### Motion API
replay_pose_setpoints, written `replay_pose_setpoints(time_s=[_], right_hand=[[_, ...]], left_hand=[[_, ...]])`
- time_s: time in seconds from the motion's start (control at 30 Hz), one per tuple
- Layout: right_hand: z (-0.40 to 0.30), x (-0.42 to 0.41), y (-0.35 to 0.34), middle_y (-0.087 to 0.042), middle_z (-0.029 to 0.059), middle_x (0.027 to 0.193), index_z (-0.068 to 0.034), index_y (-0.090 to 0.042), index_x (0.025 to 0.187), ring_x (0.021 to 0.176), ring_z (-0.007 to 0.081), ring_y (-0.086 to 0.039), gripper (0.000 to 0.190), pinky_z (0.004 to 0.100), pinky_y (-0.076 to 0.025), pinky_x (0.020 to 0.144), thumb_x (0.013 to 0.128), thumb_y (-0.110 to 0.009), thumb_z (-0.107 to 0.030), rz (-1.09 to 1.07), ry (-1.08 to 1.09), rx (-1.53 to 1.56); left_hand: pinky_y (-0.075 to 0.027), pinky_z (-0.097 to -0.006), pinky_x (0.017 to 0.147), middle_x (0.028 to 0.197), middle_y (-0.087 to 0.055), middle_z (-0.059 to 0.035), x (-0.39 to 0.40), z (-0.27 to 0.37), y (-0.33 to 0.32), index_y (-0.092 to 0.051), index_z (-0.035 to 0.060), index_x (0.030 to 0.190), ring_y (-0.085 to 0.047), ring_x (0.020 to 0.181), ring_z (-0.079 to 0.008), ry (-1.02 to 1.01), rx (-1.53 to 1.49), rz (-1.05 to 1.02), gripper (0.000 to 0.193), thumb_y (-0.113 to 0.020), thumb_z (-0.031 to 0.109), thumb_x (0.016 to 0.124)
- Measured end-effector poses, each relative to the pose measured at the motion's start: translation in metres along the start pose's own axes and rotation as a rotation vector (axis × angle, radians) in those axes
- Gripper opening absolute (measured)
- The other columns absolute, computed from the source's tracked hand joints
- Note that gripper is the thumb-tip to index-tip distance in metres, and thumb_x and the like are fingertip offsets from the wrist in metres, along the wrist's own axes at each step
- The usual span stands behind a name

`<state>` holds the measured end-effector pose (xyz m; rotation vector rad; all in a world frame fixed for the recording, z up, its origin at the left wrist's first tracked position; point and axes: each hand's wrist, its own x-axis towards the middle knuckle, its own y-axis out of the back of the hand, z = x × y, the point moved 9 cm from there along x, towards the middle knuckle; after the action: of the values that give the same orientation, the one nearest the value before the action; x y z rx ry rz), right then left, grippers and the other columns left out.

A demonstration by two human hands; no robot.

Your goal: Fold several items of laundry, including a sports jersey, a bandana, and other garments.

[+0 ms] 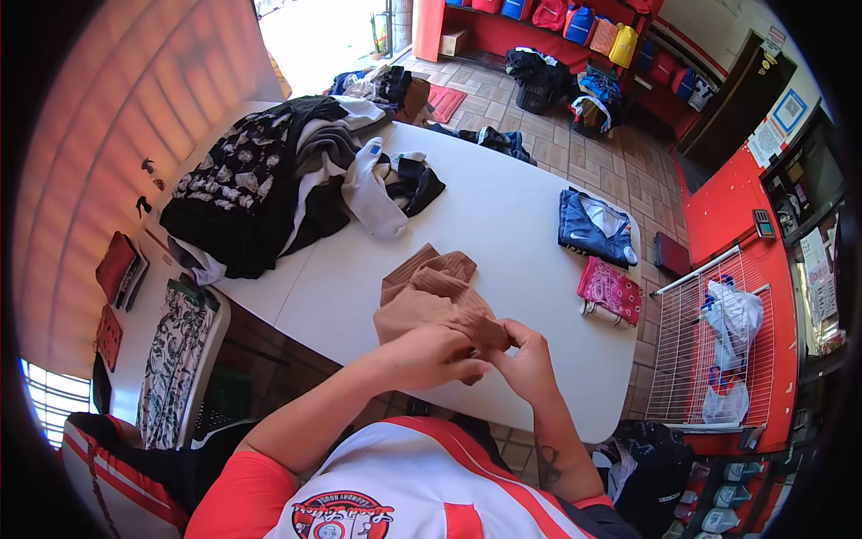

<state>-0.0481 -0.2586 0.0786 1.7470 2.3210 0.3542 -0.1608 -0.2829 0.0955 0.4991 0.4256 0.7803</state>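
Note:
A brown ribbed garment point(427, 290) lies bunched on the white table point(512, 222), its near end lifted towards me. My left hand point(434, 354) grips the bunched cloth from the left. From the right, my right hand point(522, 357) pinches the same end between thumb and fingers. The two hands almost meet, and the cloth between them is partly hidden. Beyond the garment lie a pale grey and white sock point(374, 195) and a black piece of clothing point(424, 188).
Dark clothes point(236, 195) are heaped at the far left of the table. A folded blue shirt point(596, 229) and a folded pink bandana point(609, 290) sit near the right edge. Beside me at left is another person's sleeve point(135, 485). A white wire rack point(687, 350) stands right.

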Motion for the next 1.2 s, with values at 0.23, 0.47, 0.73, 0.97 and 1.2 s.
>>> replay_pose_setpoints(time_s=[0.23,0.47,0.73,0.97,1.2], right_hand=[[0.013,-0.01,-0.024,-0.067,0.0061,0.086,0.004,-0.06,0.113,0.067,0.0079,-0.06,0.025,0.0213,-0.047,0.061,0.089,-0.054,-0.004,-0.262,-0.215,0.479],[-0.07,-0.008,-0.029,-0.063,0.0183,0.102,0.001,-0.041,0.131,0.095,0.0269,-0.063,0.04,0.0555,-0.037,0.103,0.095,-0.05,-0.012,-0.433,0.091,1.125],[-0.063,-0.008,-0.011,-0.058,0.0044,0.093,-0.004,-0.026,0.142,0.087,0.0166,-0.058,0.059,0.0453,-0.038,0.103,0.095,-0.053,-0.027,-0.426,0.058,1.329],[-0.075,-0.043,0.096,-0.058,0.0068,0.085,-0.004,-0.04,0.132,0.074,0.0204,-0.063,0.052,0.042,-0.054,0.075,0.089,-0.063,-0.02,-0.176,0.281,1.255],[-0.009,-0.028,0.041,-0.052,0.0023,0.059,-0.001,-0.059,0.098,0.051,0.013,-0.056,0.017,0.0357,-0.055,0.061,0.092,-0.057,-0.016,-0.092,-0.192,0.545]], left_hand=[[-0.051,-0.0325,0.074,0.092,-0.064,-0.0116,-0.06,-0.14,-0.006,-0.06,0.0008,0.1,-0.063,0.081,-0.0203,0.386,-0.075,0.442,0.028,-0.072,0.015,0.079],[-0.046,-0.0424,0.092,0.129,-0.051,-0.0173,-0.075,-0.186,-0.11,-0.038,0.0005,0.135,-0.056,0.109,-0.0311,0.639,-1.023,0.263,0.08,-0.072,0.047,0.078],[-0.041,-0.0346,0.098,0.122,-0.058,-0.0101,-0.039,-0.093,-0.052,-0.048,0.0003,0.129,-0.054,0.114,-0.0187,0.08,-1.366,0.393,0.045,-0.058,0.024,0.093],[-0.047,-0.0336,0.089,0.11,-0.064,-0.0095,-0.082,0.007,0.063,-0.059,-0.0023,0.113,-0.059,0.103,-0.0167,-0.332,-1.108,0.358,0.032,-0.064,0.017,0.089],[-0.048,-0.0327,0.062,0.071,-0.062,-0.014,-0.054,-0.064,0.048,-0.064,0.0021,0.093,-0.063,0.072,-0.0125,0.278,-0.045,0.588,0.016,-0.055,0.002,0.08]])
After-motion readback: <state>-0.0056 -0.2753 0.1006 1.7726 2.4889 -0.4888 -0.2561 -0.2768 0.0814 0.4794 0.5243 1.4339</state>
